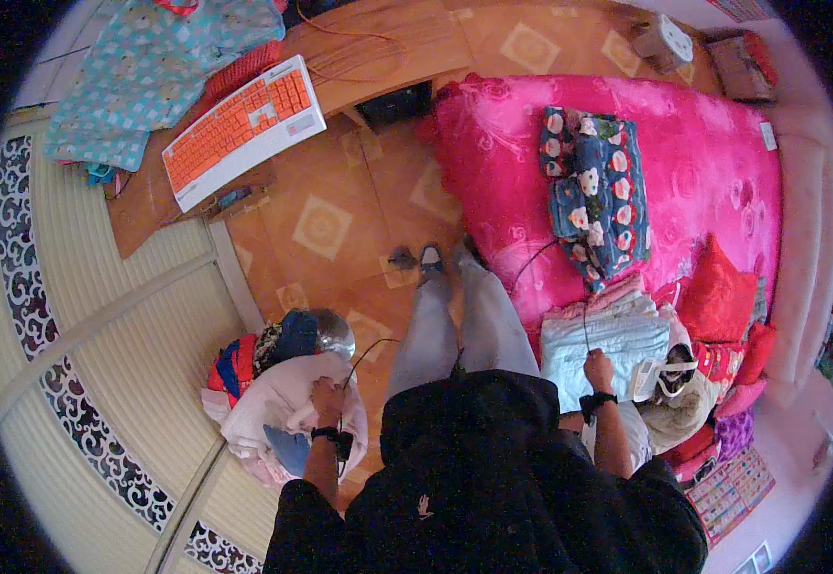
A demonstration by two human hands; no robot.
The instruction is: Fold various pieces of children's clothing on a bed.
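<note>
My left hand is curled, low on the left, in front of a heap of white and pink cloth. A thin black cord runs from it, arching towards my legs. To the right, my right hand is closed in a fist in front of a folded light-blue quilt. Black cord rises from this fist, and a curved stretch of cord shows over the pink bedspread nearby. Whether both stretches are one cord is hidden by my legs. Each wrist wears a black band.
The bed bears a folded patterned blanket, a red cushion and a white device. An orange-and-white keyboard lies on the wooden desk. Beside the clothes heap are sliding doors. A stool stands far off.
</note>
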